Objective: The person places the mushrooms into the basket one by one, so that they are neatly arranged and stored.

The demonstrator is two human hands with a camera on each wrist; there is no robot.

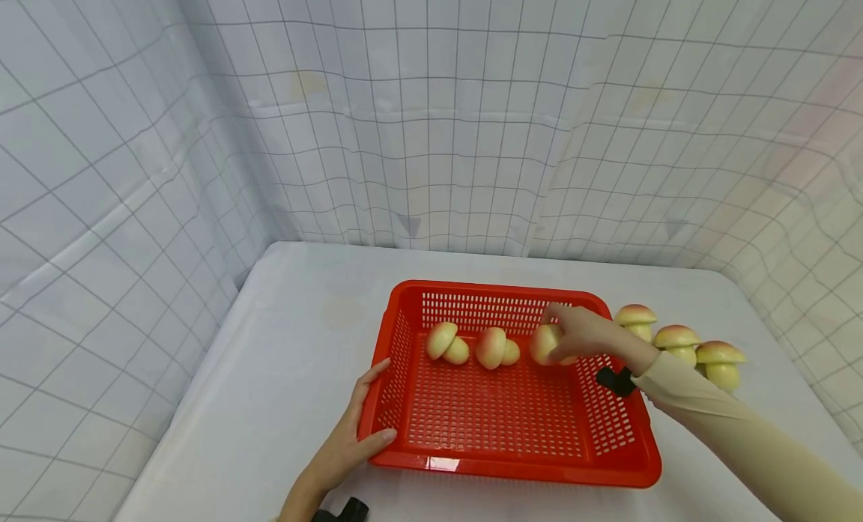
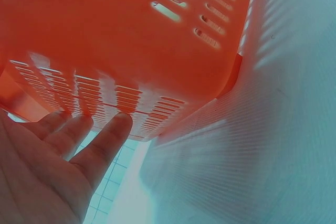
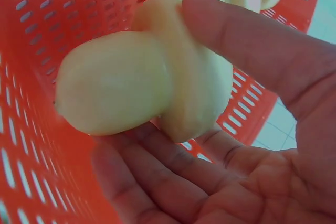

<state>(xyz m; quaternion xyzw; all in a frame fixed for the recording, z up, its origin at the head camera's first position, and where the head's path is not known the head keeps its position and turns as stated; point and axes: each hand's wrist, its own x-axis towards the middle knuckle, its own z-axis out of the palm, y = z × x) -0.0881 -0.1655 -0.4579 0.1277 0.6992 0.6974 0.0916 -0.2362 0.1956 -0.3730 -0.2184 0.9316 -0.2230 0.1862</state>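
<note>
Nearest the right wrist camera is the right hand [image 3: 262, 177], its thumb on the cap and its fingers curled beneath, gripping a smooth pale-yellow toy mushroom with a reddish blush [image 3: 142, 85]. That mushroom is inside the basket, toward its right end; whether it touches the floor I cannot tell. A light hold looks best – thumb and fingers kept on the wide cap, the rounded stem level, as so smooth a skin could slip.

To its left, two more blushed yellow mushrooms, a middle one [image 1: 491, 348] and a leftmost one [image 1: 442, 341], lie with caps to the left and stems to the right; a little space beside the middle one would keep it from being nudged. Around them is the red perforated plastic basket [image 1: 539, 472]. The left hand [image 1: 344, 447] grips its front left corner, thumb over the rim, fingers fairly straight along the outer wall – steady pressure there should stop it sliding.

Beyond the right wall, three similar mushrooms [image 1: 677, 336] sit in a slanting row on the white cloth-covered table [image 1: 283, 357], before a white grid-patterned curtain [image 1: 458, 155]
</note>
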